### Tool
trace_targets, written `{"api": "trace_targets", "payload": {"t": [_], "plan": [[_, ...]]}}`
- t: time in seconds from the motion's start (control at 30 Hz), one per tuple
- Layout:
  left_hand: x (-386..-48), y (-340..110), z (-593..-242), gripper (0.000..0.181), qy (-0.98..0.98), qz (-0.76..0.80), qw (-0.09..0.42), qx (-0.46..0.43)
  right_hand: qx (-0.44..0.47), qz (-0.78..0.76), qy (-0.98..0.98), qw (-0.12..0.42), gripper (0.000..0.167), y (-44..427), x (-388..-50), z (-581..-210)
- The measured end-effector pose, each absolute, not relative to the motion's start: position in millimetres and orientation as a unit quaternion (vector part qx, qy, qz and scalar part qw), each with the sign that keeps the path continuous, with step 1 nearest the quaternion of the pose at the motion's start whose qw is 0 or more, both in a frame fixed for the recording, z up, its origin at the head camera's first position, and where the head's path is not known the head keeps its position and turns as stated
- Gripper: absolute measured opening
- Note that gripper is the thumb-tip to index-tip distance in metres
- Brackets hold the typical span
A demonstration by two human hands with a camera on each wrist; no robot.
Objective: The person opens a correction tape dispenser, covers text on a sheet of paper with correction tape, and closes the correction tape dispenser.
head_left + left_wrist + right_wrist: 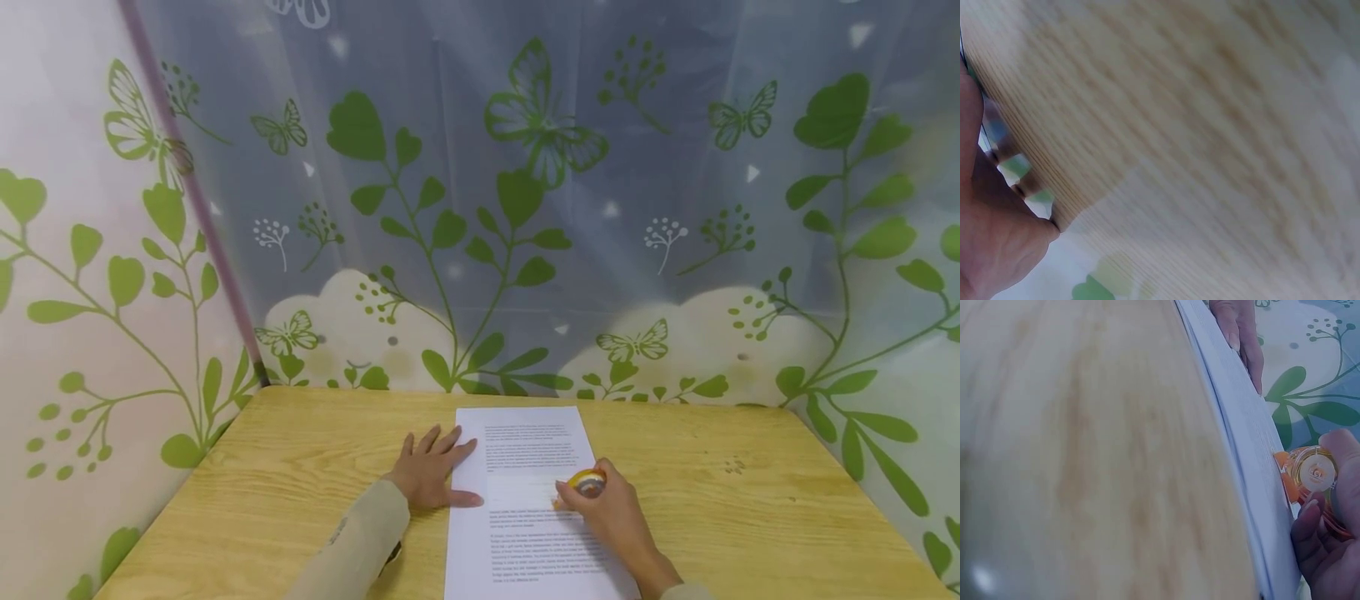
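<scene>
Only in head view: whole left hand (430,470), partly on paper (525,490).

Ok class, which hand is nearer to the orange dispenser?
Right hand: it grips the dispenser over the printed paper. The left hand lies apart, across the paper's left edge.

Wood-grain table (285,450) | printed paper (525,492) | flat, reaching near back edge

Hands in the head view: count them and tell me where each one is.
2. The left hand rests spread at the left edge of the printed page; the right hand holds an orange dispenser over the page's right side.
</scene>
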State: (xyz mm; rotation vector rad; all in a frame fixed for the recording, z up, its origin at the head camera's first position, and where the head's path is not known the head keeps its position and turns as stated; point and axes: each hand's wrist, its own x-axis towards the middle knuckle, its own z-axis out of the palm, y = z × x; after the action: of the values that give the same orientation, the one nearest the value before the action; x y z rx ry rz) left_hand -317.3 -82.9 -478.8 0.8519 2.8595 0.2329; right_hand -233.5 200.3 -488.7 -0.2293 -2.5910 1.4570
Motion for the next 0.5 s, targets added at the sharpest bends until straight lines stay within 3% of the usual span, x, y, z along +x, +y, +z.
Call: {"api": "trace_targets", "payload": {"t": [0.5], "plan": [[-321.2,-84.0,-485.9,0.096,0.953,0.074,0.069,0.284,-0.084,0.49,-0.865,0.066,0.047,207.1,-233.8,-488.5]]}}
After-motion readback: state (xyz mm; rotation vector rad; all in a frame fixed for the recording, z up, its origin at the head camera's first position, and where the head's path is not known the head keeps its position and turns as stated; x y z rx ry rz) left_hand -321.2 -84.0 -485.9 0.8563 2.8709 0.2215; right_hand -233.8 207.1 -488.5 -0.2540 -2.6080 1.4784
